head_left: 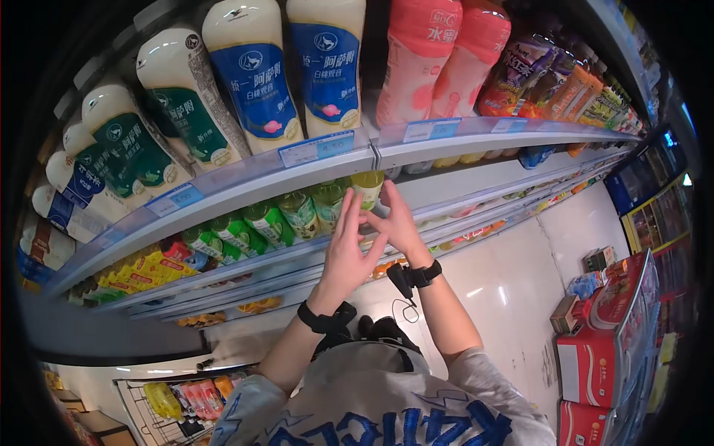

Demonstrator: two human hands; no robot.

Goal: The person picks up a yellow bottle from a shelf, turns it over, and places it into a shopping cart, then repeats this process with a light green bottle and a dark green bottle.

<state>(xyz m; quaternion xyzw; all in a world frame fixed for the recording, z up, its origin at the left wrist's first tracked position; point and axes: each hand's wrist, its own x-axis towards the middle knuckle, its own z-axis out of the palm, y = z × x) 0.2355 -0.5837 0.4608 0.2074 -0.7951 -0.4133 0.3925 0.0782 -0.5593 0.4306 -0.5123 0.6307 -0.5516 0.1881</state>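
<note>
A row of green-labelled drink bottles (271, 223) stands on the second shelf. At its right end is a bottle of yellow-green drink (368, 186). My right hand (398, 223) cups this bottle from the right, fingers up along its side and thumb under its base. My left hand (346, 249) is flat with its fingers spread, and its fingertips touch the bottles just left of that one. Both wrists wear black bands; a small black device hangs from the right one (405, 281).
Tall white bottles with blue and green labels (256, 74) and pink bottles (420, 63) fill the top shelf (372, 152), which carries price tags. Yellow packs (141, 269) lie lower left. Red cartons (595, 364) stand on the floor at the right, and a wire basket of bottles (178, 401) sits below.
</note>
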